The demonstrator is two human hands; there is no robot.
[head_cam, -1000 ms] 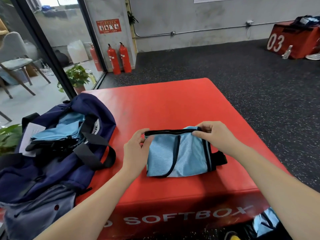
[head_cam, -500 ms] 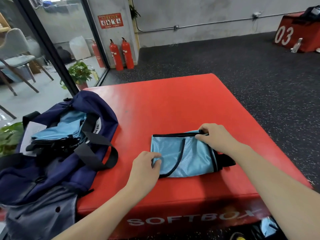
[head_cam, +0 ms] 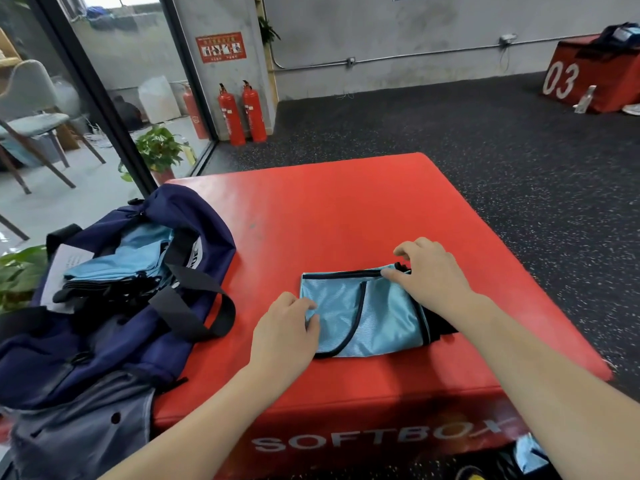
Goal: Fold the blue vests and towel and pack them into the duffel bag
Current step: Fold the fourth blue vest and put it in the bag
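A light blue vest [head_cam: 363, 317] with black trim lies folded into a small rectangle on the red soft box [head_cam: 329, 220]. My left hand [head_cam: 284, 330] pinches its near left edge. My right hand [head_cam: 427, 275] grips its far right corner by the black trim. To the left, the navy duffel bag [head_cam: 114, 306] lies open, with several folded blue vests [head_cam: 117, 261] stacked inside and its black strap [head_cam: 194, 306] draped onto the box.
A grey garment [head_cam: 76, 427] lies in front of the bag. More blue cloth [head_cam: 530, 455] shows on the floor at the box's near right. Potted plants, two red fire extinguishers [head_cam: 242, 112] and a glass door stand beyond; another red box [head_cam: 588, 81] is far right.
My left hand slid from the vest's far left corner down to its near left edge. My right hand kept its hold at the far right corner. The vest lies flatter.
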